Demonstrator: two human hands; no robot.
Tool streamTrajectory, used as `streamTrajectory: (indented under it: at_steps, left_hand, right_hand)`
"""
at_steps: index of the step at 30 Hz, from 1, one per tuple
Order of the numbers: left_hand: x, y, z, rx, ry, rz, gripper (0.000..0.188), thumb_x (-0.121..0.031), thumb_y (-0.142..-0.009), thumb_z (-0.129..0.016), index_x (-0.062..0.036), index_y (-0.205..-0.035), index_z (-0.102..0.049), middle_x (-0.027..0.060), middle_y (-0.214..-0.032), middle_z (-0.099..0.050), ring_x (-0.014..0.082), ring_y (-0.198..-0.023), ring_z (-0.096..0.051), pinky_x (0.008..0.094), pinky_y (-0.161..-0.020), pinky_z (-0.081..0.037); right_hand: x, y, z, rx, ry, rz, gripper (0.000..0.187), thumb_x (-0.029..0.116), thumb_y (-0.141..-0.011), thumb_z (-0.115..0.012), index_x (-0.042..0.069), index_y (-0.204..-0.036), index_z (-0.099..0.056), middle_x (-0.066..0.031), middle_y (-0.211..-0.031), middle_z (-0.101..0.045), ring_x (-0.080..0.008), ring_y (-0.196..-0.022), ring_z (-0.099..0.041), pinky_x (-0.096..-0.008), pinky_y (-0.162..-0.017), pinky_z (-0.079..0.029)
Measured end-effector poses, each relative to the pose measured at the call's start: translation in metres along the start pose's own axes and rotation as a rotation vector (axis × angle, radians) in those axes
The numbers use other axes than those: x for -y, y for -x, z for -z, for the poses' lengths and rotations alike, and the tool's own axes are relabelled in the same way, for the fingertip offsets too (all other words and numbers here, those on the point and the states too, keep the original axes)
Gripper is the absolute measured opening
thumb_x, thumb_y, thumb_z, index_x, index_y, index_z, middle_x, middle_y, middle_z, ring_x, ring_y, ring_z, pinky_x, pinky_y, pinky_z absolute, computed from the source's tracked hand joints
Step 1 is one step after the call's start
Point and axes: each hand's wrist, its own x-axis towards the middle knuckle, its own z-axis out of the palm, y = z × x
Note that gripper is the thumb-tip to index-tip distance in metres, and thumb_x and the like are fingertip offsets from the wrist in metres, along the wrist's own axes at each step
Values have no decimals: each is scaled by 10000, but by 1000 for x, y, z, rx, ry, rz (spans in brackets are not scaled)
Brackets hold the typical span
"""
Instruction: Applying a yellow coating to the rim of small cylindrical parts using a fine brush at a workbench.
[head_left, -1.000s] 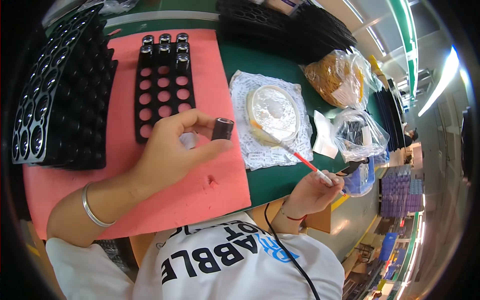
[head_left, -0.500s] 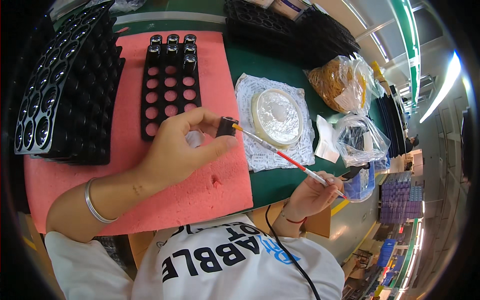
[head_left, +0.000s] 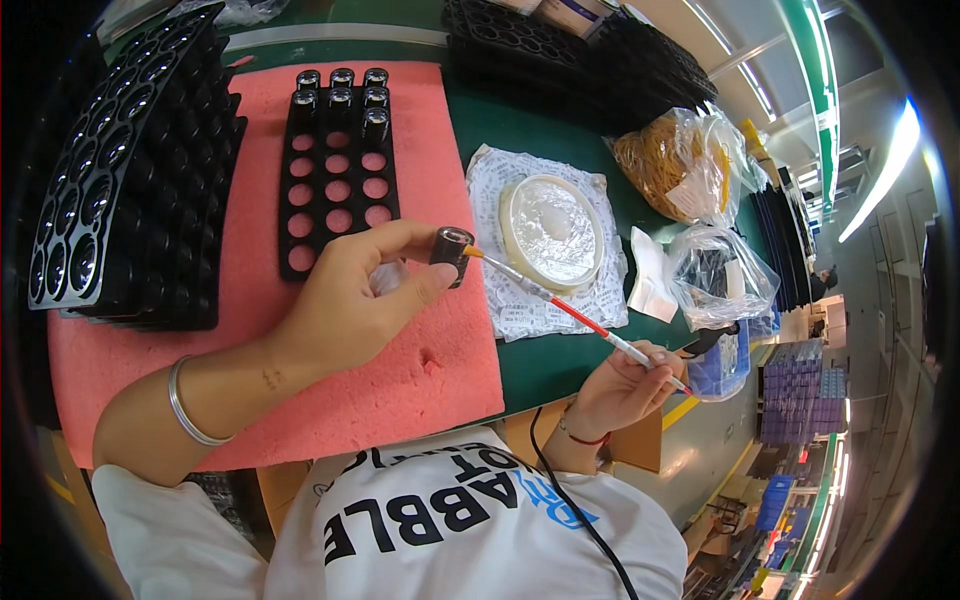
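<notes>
Between thumb and fingers, my left hand (head_left: 365, 285) grips a small black cylinder (head_left: 453, 252) upright, its round top showing. My right hand (head_left: 628, 388) pinches a thin paintbrush (head_left: 580, 315) with a red and white handle. The brush's orange tip meets the cylinder's upper side. A whitish thing, partly hidden, lies against my left palm. Beyond that hand is a black rack (head_left: 320, 238) with round holes, and several shiny-topped black cylinders (head_left: 340, 97) stand in its far rows. Right of the cylinder, a round, shallow dish (head_left: 552, 232) with a shiny, crinkled surface rests on printed paper (head_left: 518, 318).
A pink foam mat (head_left: 440, 385) lies under the rack and my left arm. Stacked black trays (head_left: 150, 200) stand at left, and more trays (head_left: 560, 65) at the back. To the right are a bag of yellowish strands (head_left: 675, 165), a clear plastic bag (head_left: 725, 280) and white paper (head_left: 652, 278).
My left hand has turned the black cylinder, so more of its side shows. The brush tip stays against it; my right hand has hardly moved.
</notes>
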Motion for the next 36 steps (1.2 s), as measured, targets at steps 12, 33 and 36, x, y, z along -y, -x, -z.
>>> streamTrajectory:
  at_steps: [12,33,36]
  left_hand:
    - [-1,0,-2,-13,-6,-48,199,-86,-784,-567,17,-954,-549,0,-821,-565,18,-668,-442,164,-591,-379]
    - [-7,1,0,16,-26,-15,197,-90,-753,-605,7,-916,-551,35,-842,-564,73,-792,-486,215,-723,-394]
    - [-4,1,0,18,-21,-22,204,-88,-770,-581,19,-941,-548,30,-836,-564,56,-762,-474,200,-687,-394]
  right_hand:
    - [-1,2,0,-87,7,91,139,182,-872,-443,46,-842,-440,-39,-806,-510,-125,-643,-479,-216,-555,-398]
    - [-1,4,5,-25,19,15,168,200,-878,-434,34,-878,-461,-51,-831,-522,-115,-649,-479,-215,-517,-373]
    - [-1,3,5,-31,-7,2,168,197,-878,-435,31,-875,-461,-55,-831,-521,-109,-660,-482,-218,-522,-378]
